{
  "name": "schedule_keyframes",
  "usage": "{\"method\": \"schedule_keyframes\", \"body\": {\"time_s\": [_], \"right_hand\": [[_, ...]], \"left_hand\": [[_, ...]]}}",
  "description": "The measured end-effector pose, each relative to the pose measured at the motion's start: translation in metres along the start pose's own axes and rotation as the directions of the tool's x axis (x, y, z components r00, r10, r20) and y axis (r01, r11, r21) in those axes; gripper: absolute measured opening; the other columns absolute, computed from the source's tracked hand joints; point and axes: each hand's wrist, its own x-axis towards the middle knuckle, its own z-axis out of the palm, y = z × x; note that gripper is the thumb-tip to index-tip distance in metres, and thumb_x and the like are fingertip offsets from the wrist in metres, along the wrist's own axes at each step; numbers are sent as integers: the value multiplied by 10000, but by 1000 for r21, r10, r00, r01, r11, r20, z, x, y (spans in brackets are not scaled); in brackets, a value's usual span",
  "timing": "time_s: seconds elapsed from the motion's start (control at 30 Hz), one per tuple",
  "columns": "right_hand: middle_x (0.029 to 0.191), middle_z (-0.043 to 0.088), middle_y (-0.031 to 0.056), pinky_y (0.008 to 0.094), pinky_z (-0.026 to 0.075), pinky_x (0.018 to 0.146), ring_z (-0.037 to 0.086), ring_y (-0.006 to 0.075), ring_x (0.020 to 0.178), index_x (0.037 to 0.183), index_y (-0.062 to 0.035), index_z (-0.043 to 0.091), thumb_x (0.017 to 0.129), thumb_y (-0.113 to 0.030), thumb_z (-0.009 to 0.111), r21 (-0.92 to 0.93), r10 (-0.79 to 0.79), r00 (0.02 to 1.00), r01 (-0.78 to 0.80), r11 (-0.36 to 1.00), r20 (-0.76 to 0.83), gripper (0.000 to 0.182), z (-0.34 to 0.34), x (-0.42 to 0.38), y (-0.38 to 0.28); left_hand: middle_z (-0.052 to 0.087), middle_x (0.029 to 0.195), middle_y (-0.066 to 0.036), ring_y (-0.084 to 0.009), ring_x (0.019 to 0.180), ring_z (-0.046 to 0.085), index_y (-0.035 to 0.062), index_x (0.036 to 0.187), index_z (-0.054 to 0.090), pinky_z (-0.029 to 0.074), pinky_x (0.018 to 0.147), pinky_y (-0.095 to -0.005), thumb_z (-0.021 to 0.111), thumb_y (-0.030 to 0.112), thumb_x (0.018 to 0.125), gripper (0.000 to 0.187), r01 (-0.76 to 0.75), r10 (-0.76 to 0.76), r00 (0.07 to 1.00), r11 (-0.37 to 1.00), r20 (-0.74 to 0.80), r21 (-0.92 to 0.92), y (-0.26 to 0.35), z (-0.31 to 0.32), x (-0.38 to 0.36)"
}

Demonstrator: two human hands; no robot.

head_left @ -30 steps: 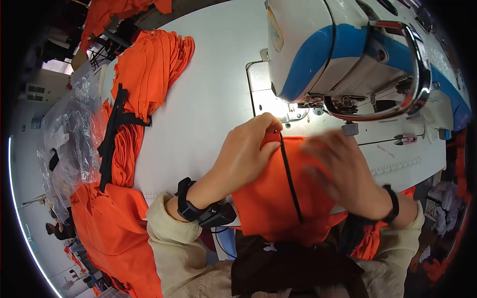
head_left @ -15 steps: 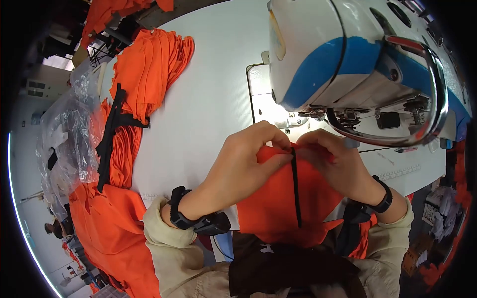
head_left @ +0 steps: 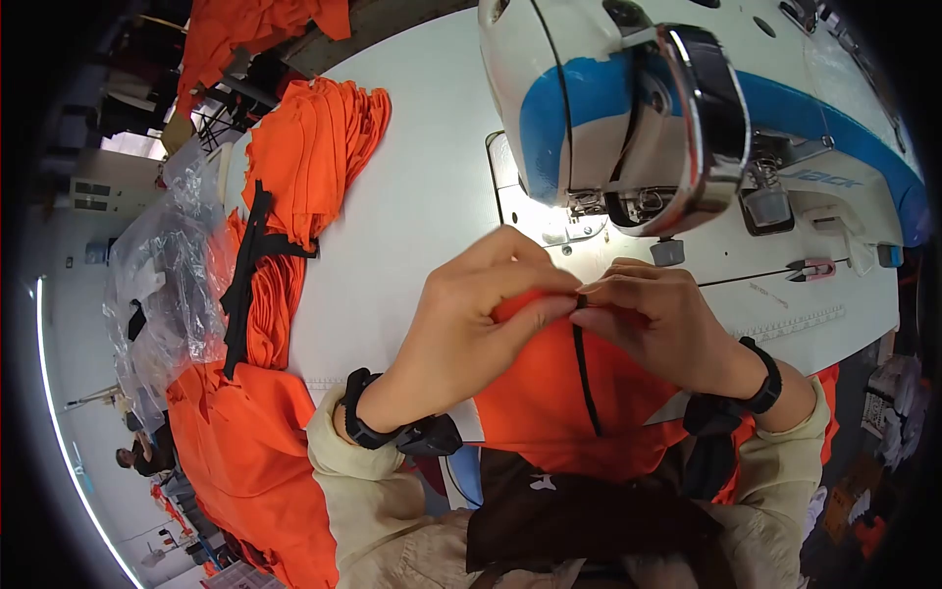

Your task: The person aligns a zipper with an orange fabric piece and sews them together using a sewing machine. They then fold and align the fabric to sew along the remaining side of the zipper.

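An orange fabric piece (head_left: 535,393) with a narrow black strip (head_left: 587,378) down its middle hangs from both hands toward the lap. My left hand (head_left: 481,319) pinches its top edge beside the strip's upper end. From the other side my right hand (head_left: 662,314) pinches the same spot, fingertips almost touching the left ones. The exact grip at the strip's end is partly hidden by the fingers. Just beyond the hands stands a white and blue sewing machine (head_left: 824,108), its needle area lit.
Stacked orange pieces (head_left: 304,147) lie at the table's left, with black strips (head_left: 240,285) and a clear plastic bag (head_left: 167,285) beside them. More orange cloth (head_left: 245,461) drapes at lower left. Small snips (head_left: 812,269) and a ruler marking lie right. A person (head_left: 145,454) is far left.
The view has shifted, so the machine sits further left and shows more of its side. My right fingertips have closed in on the strip's top end beside my left fingertips.
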Motion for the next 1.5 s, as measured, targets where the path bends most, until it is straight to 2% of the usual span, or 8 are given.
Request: {"method": "schedule_keyframes", "body": {"time_s": [0.13,0.37,0.47,0.7,0.87,1.1,1.3,1.5], "right_hand": [[796,636,90,336,498,580,594,253,655,926,-30,678,796,-78,741,-87,-155,981,145,986,-118,152,3,-2,1],[894,620,64,277,473,521,562,184,709,978,32,682,707,-49,736,-595,-636,771,505,625,-13,288,-4,-8,5],[911,618,77,241,459,533,516,147,692,1045,48,679,702,-114,650,-590,-678,735,552,589,11,381,-10,-10,-3],[955,682,87,215,310,451,434,123,596,1084,-5,700,761,-154,664,-617,-680,732,558,556,49,358,-15,-14,-5],[1024,700,75,208,332,485,419,104,623,1079,-29,709,777,-201,647,-602,-711,700,596,532,65,353,-14,-13,2],[1070,693,65,211,370,504,437,107,642,1049,-51,715,698,-161,673,-630,-731,668,628,457,135,370,-17,-10,5],[1008,668,64,238,448,496,527,125,640,1018,-33,707,670,-77,699,-557,-622,780,488,672,-66,351,-5,-9,9],[902,627,51,260,514,529,599,165,707,998,-19,685,740,-45,720,-471,-548,835,502,725,45,262,-5,-9,7]], "left_hand": [[626,821,-73,-167,711,611,15,966,681,472,628,-266,744,22,798,179,379,-380,925,925,28,28,20,-13,-3],[417,576,7,-120,465,421,19,943,703,304,426,-243,768,5,613,337,-329,358,933,879,-24,345,18,-6,-18],[329,605,44,-69,495,345,57,848,708,210,441,-210,645,131,523,339,-607,707,687,429,168,669,17,-3,-21],[444,615,32,-84,464,352,29,881,702,228,407,-227,725,20,588,294,-698,692,644,358,325,620,20,-9,-27],[704,950,-62,-64,533,384,95,832,646,241,457,-195,656,53,670,167,-609,686,696,406,213,681,18,-3,-27],[715,962,-135,-63,499,389,85,773,604,242,440,-186,648,55,671,115,-634,687,681,380,253,673,17,-1,-26],[707,926,-161,-56,496,430,60,726,604,249,418,-189,657,50,676,73,-639,635,690,312,346,703,20,-2,-23],[694,922,-174,-106,540,535,37,784,639,386,436,-211,669,20,694,95,-554,532,803,498,269,667,17,-1,-23]]}}
